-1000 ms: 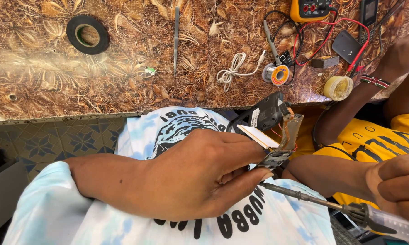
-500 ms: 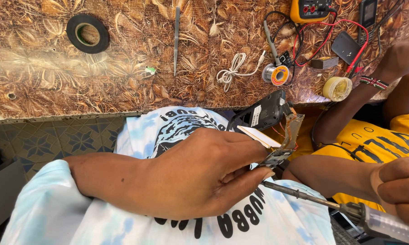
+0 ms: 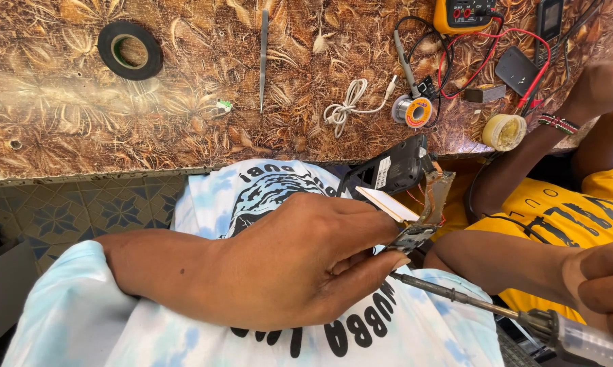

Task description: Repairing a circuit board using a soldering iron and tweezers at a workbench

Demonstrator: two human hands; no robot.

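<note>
My left hand reaches across my lap and pinches a small circuit board between thumb and fingers. The board is joined to a brown flex strip, a white flat piece and a black device shell behind it. My right hand, at the lower right edge, grips the clear handle of a soldering iron. The iron's tip lies just under the board, beside my left thumb. I cannot tell whether the tip touches the board.
On the brown patterned table lie a black tape roll, tweezers, a white cable, a solder spool, a yellow multimeter and a pale round pot. A person in a yellow shirt sits to the right, hand on the table.
Almost nothing moved: my left hand keeps its pinch on the board, and the soldering iron stays under it with only a slight shift.
</note>
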